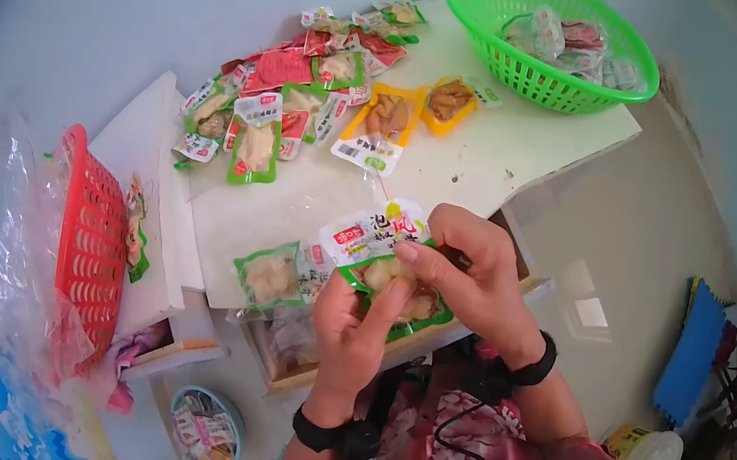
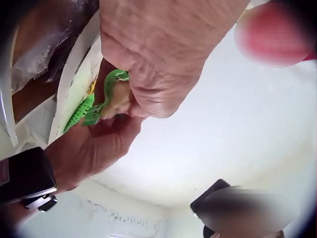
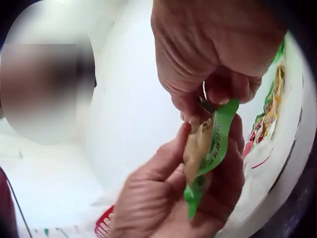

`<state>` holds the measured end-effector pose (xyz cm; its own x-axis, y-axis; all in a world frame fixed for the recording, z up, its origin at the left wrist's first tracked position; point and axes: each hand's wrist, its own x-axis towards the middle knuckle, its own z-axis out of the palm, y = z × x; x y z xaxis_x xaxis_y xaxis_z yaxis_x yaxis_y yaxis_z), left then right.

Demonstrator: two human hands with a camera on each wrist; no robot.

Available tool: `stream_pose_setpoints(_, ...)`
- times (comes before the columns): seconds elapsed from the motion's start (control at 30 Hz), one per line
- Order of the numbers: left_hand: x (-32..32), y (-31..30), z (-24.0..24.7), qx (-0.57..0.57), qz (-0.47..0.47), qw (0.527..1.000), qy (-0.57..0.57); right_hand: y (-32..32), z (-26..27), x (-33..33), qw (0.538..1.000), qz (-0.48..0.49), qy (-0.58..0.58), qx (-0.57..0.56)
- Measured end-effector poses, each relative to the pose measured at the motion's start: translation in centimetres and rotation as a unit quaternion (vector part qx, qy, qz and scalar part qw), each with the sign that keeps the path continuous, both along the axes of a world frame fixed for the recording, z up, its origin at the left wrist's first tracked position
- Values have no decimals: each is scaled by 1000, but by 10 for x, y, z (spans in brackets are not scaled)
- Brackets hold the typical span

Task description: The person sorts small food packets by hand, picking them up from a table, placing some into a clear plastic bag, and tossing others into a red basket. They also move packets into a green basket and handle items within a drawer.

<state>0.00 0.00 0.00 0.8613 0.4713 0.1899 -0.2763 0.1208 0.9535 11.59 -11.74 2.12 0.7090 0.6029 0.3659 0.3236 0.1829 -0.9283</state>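
A green-edged clear food packet (image 1: 385,277) with a white printed top is held between both hands over the table's front edge. The left hand (image 1: 354,330) grips its lower left side, thumb across the front. At the packet's upper right, the right hand (image 1: 481,283) pinches the printed part between thumb and curled fingers. In the left wrist view the packet (image 2: 117,99) shows between the left hand (image 2: 158,54) and the right hand (image 2: 94,151). The right wrist view shows the packet (image 3: 200,148) edge-on, pinched by the right hand (image 3: 213,54) above and the left hand (image 3: 163,198) below.
Piled packets (image 1: 278,69) lie at the table's back left, beside two yellow-edged ones (image 1: 384,124). Another green-edged packet (image 1: 270,277) lies left of the hands. A green basket (image 1: 549,85) of packets stands at back right, a red basket (image 1: 96,253) at left, a small bin (image 1: 235,417) below.
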Motion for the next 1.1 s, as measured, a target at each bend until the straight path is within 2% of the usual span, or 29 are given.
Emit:
stream_pose_setpoints(0.07,-1,1,3,82,12,996,30,3,3,-3,974,-109,-196,-27)
stream_pose_setpoints(0.17,0,-11,6,142,38,989,29,-2,3,-8,964,-143,-222,-18)
stream_pose_setpoints(0.27,9,-20,17,6,53,998,14,-2,2,-14,977,-177,-121,15)
stream_pose_setpoints(0.37,4,-4,27,-101,-120,976,150,1,-2,-10,989,-132,37,54)
stream_pose_setpoints(0.47,0,-7,17,-98,-106,978,152,2,-10,-9,985,-86,132,69)
stream_pose_setpoints(0.63,-9,-7,0,67,-38,996,39,4,-3,-15,963,1,263,64)
stream_pose_setpoints(0.7,-10,-6,2,136,-18,990,-5,4,-1,-15,951,43,296,75)
stream_pose_setpoints(0.8,-7,-5,8,231,-8,972,-41,4,-2,-20,928,58,361,77)
stream_pose_setpoints(0.87,-8,3,4,311,-25,949,-41,2,-6,-20,947,9,315,65)
stream_pose_setpoints(0.9,-7,1,7,272,-22,962,-29,2,-7,-20,955,-14,289,59)
stream_pose_setpoints(0.93,-5,-4,11,234,-19,972,-17,0,-5,-20,984,-71,158,48)
stream_pose_setpoints(0.97,-3,-8,13,194,-15,981,-4,-3,0,-22,991,-125,25,35)
stream_pose_setpoints(1.0,-3,-11,12,153,-4,988,1,-4,3,-24,978,-176,-107,20)
stream_pose_setpoints(1.07,1,-16,8,72,17,997,4,-1,1,-21,957,-199,-204,45)
stream_pose_setpoints(1.1,1,-17,4,69,13,998,2,-1,0,-19,943,-208,-253,56)
